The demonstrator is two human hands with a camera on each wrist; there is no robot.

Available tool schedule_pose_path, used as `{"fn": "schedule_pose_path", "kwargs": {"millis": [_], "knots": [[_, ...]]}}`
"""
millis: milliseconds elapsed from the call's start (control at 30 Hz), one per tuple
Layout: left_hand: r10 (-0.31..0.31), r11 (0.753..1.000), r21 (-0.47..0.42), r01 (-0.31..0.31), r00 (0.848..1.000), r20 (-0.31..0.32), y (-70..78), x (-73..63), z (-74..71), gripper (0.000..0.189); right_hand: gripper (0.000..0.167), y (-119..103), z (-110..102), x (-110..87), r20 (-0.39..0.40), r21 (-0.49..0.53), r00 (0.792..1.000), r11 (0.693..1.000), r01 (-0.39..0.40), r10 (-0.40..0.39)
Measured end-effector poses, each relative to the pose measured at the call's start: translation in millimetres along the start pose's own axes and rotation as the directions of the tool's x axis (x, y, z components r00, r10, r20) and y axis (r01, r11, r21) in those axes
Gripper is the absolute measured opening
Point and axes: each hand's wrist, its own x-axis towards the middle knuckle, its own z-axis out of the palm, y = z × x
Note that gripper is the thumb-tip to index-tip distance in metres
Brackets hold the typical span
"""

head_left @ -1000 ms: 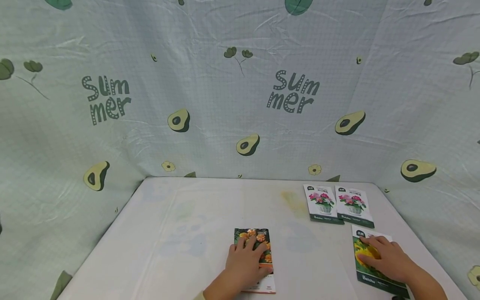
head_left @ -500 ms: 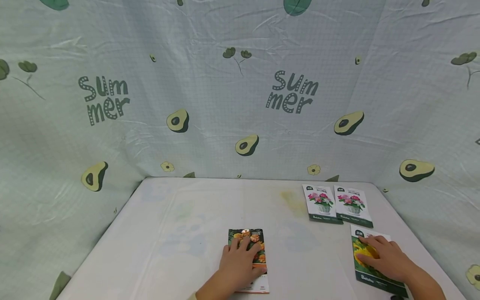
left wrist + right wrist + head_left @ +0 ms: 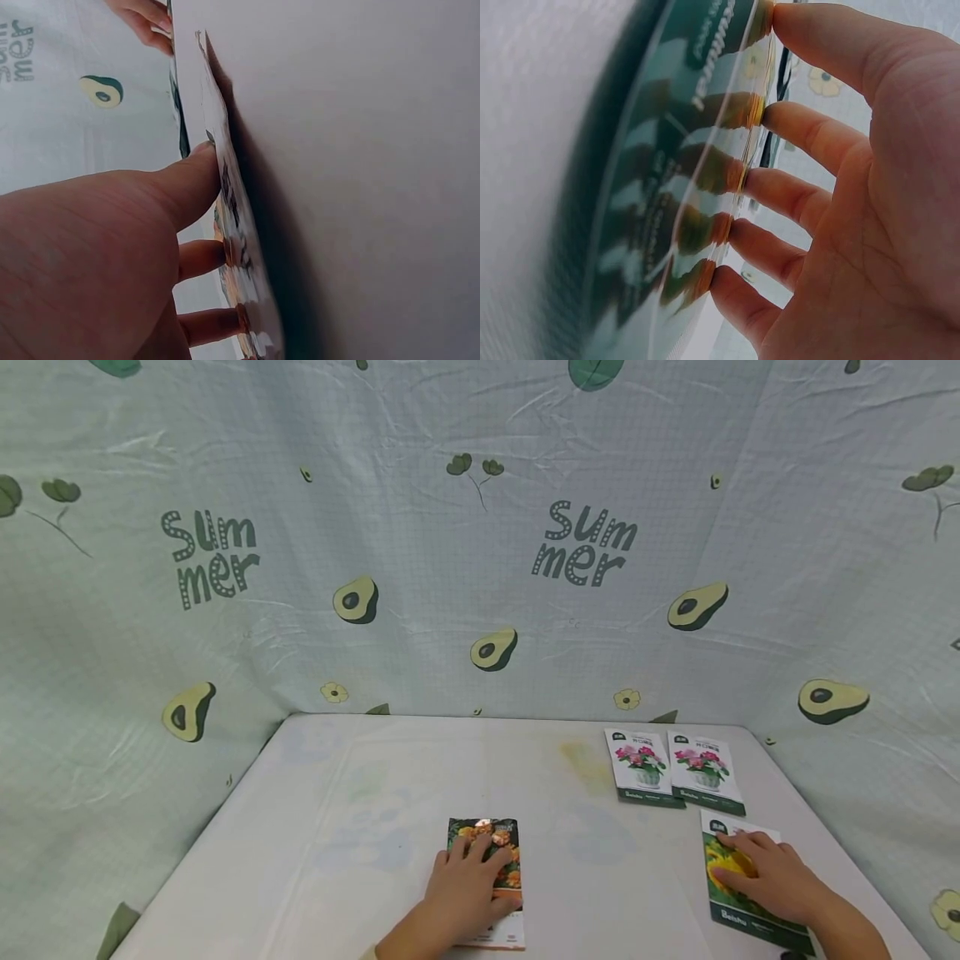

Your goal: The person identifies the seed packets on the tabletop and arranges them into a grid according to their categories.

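Observation:
My left hand (image 3: 461,893) lies over a seed packet with orange flowers (image 3: 512,878) near the table's front middle. Its fingertips press on the printed face. In the left wrist view, the thumb (image 3: 196,176) and fingers meet that face, and a dark shadow runs along the packet's edge. At the right, my right hand (image 3: 783,881) rests its fingertips on a seed packet with a yellow flower (image 3: 726,903) and a green lower band. All five fingertips touch its glossy face (image 3: 697,150) in the right wrist view. The hands cover part of both packets.
Two seed packets with pink flowers, a left one (image 3: 641,768) and a right one (image 3: 705,772), lie side by side at the table's back right. A white table (image 3: 360,877) carries everything. Behind and beside it hangs a pale avocado-print cloth (image 3: 420,560).
My left hand has slid the orange-flower seed packet a short way to the left across the table. The right hand and the yellow-flower packet stay in place.

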Motion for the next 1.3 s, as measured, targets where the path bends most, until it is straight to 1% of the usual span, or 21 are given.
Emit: {"fn": "schedule_pose_path", "kwargs": {"millis": [67, 133, 300, 467, 600, 800, 1067, 1300], "knots": [[0.008, 1.0, 0.011, -0.008, 1.0, 0.005, -1.2, -0.6, -0.1, 0.062, 0.087, 0, 0, 0.1, -0.002, 0.0, 1.0, 1.0, 0.005, -0.005], [0.008, 1.0, 0.002, -0.008, 1.0, 0.008, -2.6, -0.5, 0.9, 0.062, 0.086, 0, 0, 0.1, -0.002, -0.001, 1.0, 1.0, 0.006, -0.006], [-0.014, 0.999, -0.039, 0.016, 0.999, 0.029, -3.4, -1.4, -1.8, 0.061, 0.088, 0, -1, -0.3, 0.003, -0.005, 1.0, 1.0, 0.001, -0.001], [-0.023, 0.999, -0.03, 0.024, 0.999, 0.038, -4.2, -2.6, -5.9, 0.062, 0.089, -1, -1, -0.9, 0.009, 0.001, 1.0, 1.0, -0.005, 0.005], [-0.025, 1.0, -0.015, 0.026, 0.999, 0.032, -6.5, -3.2, -4.7, 0.064, 0.088, -2, -1, -1.0, 0.012, 0.005, 1.0, 1.0, -0.006, 0.005], [-0.024, 0.999, -0.033, 0.025, 1.0, 0.01, -8.6, -3.6, -2.1, 0.063, 0.089, -2, -1, -1.5, 0.014, 0.006, 1.0, 1.0, -0.009, 0.009], [-0.009, 1.0, -0.02, 0.009, 1.0, 0.003, -11.1, -4.2, -0.4, 0.064, 0.09, -5, 0, -3.0, 0.011, 0.004, 1.0, 1.0, -0.017, 0.017], [-0.005, 0.999, -0.042, 0.005, 1.0, 0.007, -11.7, -5.8, -0.1, 0.062, 0.092, -8, 2, -1.2, 0.018, 0.01, 0.999, 1.0, -0.028, 0.028]]}}
